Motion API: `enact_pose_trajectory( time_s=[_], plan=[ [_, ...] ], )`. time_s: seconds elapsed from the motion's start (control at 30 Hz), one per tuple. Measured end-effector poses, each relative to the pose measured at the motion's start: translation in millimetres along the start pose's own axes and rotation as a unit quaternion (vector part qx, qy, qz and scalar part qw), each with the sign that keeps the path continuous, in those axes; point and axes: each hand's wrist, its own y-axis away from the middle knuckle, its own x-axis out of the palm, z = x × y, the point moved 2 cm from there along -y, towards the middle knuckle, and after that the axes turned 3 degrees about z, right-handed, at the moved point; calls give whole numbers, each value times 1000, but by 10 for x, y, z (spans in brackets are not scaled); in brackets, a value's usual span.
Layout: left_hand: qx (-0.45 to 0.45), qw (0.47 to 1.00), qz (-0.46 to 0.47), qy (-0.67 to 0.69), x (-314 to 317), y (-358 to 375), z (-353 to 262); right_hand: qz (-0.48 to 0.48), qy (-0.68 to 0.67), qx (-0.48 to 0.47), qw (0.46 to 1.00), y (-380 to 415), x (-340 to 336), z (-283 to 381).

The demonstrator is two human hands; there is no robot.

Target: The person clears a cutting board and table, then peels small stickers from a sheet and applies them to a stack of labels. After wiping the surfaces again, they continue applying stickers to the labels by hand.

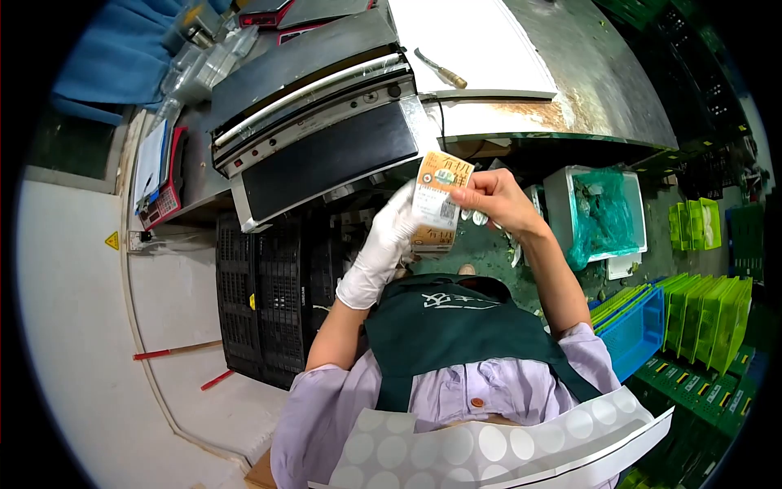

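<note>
My left hand [386, 238], in a white glove, is closed around a strip of printed labels [434, 205] held in front of my apron. Orange and white print with large characters and a square code shows on the top label. A second label with the same orange header hangs below it. My bare right hand [498, 202] pinches the right edge of the strip between thumb and fingers. Small whitish pieces show beneath the right fingers; what they are I cannot make out. The left fingertips are partly hidden behind the labels.
A film-wrapping machine [326, 151] stands ahead on the left. A curved knife [441, 68] lies on a white board [489, 41]. To the right are a white bin [637, 232] with a green bag, a blue basket [639, 336] and green crates [707, 322]. Black crates [261, 301] stand left.
</note>
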Motion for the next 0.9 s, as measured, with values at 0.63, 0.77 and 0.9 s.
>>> enact_pose_trajectory(
  time_s=[0.63,0.77,0.9],
  plan=[
    [32,963,-266,-28,100,-67,93,-154,142,-193,959,36,458,-334],
    [68,965,-232,-98,40,-64,207,-186,235,-114,947,28,419,-296],
    [55,968,-237,-60,42,-67,199,-170,254,-48,951,15,284,-266]
  ],
)
